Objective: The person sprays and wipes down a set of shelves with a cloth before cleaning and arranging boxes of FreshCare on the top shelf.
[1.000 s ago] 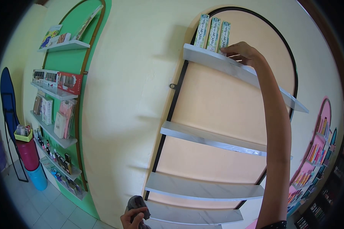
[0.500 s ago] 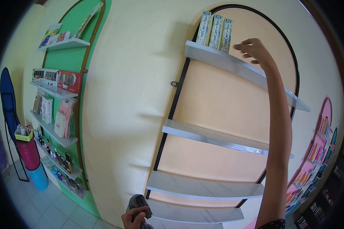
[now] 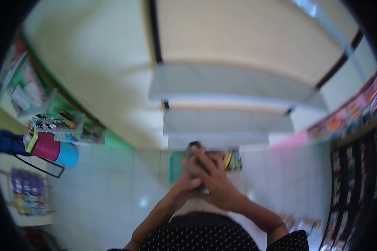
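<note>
Both hands are together low in the middle of the head view, smeared by motion. Between them is a bunched dark grey cloth [image 3: 194, 144], its top poking out above the fingers. My left hand [image 3: 187, 179] is closed around it from the left. From the right, my right hand [image 3: 218, 180] lies over the cloth, fingers bent against it and the left hand. Most of the cloth is covered by the fingers.
Grey wall shelves [image 3: 230, 85] stand ahead. Behind my hands, a teal container [image 3: 175, 167] and a box of goods [image 3: 233, 161] sit on the tiled floor [image 3: 113, 184]. Left are stocked shelves and a blue bucket [image 3: 67, 154]; a dark rack [image 3: 351, 175] is right.
My view has tilted down from the top shelf with its upright boxes. My right hand has come down from beside those boxes to meet my left hand at the cloth.
</note>
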A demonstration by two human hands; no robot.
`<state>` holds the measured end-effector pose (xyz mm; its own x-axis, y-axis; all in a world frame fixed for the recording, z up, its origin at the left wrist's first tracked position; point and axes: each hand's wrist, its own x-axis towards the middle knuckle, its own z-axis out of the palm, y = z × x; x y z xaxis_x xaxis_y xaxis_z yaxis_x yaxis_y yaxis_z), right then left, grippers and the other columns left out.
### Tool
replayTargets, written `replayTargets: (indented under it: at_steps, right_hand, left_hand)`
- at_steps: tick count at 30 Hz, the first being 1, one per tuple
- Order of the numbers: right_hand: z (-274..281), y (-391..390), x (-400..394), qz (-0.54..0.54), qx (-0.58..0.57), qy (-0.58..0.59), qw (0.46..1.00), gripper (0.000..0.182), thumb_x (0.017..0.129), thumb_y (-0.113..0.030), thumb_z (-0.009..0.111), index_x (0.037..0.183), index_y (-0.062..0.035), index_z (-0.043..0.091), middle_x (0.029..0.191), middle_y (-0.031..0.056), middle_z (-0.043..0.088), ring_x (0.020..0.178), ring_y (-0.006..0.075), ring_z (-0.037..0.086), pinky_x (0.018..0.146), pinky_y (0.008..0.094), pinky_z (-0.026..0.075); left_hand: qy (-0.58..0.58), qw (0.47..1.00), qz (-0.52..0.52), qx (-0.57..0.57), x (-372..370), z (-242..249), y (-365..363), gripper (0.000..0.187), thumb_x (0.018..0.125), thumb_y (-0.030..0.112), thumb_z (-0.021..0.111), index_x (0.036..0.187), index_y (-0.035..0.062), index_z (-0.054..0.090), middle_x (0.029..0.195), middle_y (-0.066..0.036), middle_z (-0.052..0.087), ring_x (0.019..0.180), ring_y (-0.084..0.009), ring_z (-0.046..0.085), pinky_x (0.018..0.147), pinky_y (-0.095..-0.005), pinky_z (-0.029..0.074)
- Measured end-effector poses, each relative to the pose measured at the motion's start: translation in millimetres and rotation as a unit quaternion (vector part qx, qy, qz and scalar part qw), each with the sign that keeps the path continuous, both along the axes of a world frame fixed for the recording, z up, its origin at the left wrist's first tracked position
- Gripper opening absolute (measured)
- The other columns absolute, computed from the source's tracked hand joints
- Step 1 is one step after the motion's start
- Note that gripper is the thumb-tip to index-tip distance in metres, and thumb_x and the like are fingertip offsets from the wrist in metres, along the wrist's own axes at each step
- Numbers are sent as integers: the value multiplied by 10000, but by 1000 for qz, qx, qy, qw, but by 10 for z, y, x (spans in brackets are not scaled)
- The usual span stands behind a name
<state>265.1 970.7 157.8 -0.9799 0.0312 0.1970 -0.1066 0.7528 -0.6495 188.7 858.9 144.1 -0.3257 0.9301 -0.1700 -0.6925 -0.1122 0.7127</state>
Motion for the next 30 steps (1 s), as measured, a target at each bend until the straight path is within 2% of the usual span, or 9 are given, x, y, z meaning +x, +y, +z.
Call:
replayTargets:
  at_steps: [8, 11, 13, 14, 16, 18, 24, 27, 30]
  right_hand:
    - [-1922, -166, 1196, -298, -183, -83, 933, 415, 625, 40, 528, 1030, -42, 494, 1064, 139, 503, 894, 334, 501, 751, 393, 427]
    - [-2660, -332, 1431, -362, -347, -138, 854, 341, 615, -4, 579, 950, -55, 544, 939, 153, 566, 832, 312, 545, 714, 374, 435]
    - [-3105, -467, 1539, -397, -360, -313, 784, 282, 627, -79, 576, 907, -96, 564, 865, 164, 580, 788, 323, 558, 668, 386, 449]
    - [-3419, -576, 1622, -398, -370, -315, 778, 282, 627, -79, 576, 907, -96, 564, 865, 164, 580, 788, 323, 558, 668, 386, 449]
    - [-3968, -923, 1861, -387, -338, -419, 749, 252, 648, -157, 544, 898, -137, 574, 836, 167, 584, 757, 331, 568, 645, 409, 456]
    - [-4087, -1105, 1982, -382, -327, -485, 715, 187, 669, -180, 507, 811, -83, 579, 799, 175, 587, 766, 329, 571, 657, 400, 463]
    - [-4535, -1744, 2029, -301, -372, -514, 712, 227, 635, -175, 544, 799, -18, 544, 798, 172, 552, 709, 321, 571, 637, 394, 463]
    - [-4646, -1801, 2031, -328, -441, -485, 680, 242, 618, -141, 547, 813, -1, 523, 789, 184, 537, 691, 330, 560, 631, 402, 456]
    - [-4642, -1746, 2024, -347, -498, -476, 637, 270, 605, -113, 538, 840, 15, 498, 790, 197, 529, 704, 346, 547, 642, 412, 447]
  left_hand:
    - [-28, 903, -308, -299, 679, -1669, 273, 789, 756, 379, 539, 1313, 56, 82, 1320, -113, 199, 1201, -224, 259, 943, -374, 280]
    - [101, 831, -426, -342, 844, -2416, 305, 733, 756, 396, 547, 1281, 23, 197, 1202, -126, 401, 1092, -216, 412, 893, -338, 334]
    - [159, 770, -482, -387, 870, -2897, 245, 678, 731, 373, 588, 1235, 24, 299, 986, -103, 562, 912, -190, 535, 813, -305, 393]
    - [157, 764, -487, -394, 867, -3156, 242, 678, 731, 373, 588, 1235, 24, 299, 986, -103, 562, 912, -190, 535, 813, -305, 393]
    - [389, 711, -391, -435, 869, -3687, 200, 660, 693, 357, 605, 1185, -6, 358, 852, -115, 605, 756, -235, 592, 688, -315, 458]
    - [503, 640, -394, -427, 778, -4246, 311, 650, 669, 344, 615, 1165, 4, 369, 882, -143, 593, 791, -269, 581, 704, -346, 454]
    - [614, 509, -435, -417, 582, -5847, 897, 574, 677, 288, 595, 1134, 21, 373, 1055, -195, 487, 953, -322, 480, 795, -391, 404]
    - [688, 527, -360, -344, 530, -6687, 1111, 540, 676, 264, 611, 1108, 25, 390, 1027, -177, 483, 938, -336, 472, 781, -412, 405]
    - [732, 462, -353, -355, 762, -6969, 1449, 482, 695, 231, 606, 1087, 30, 409, 980, -156, 482, 953, -333, 458, 756, -401, 417]
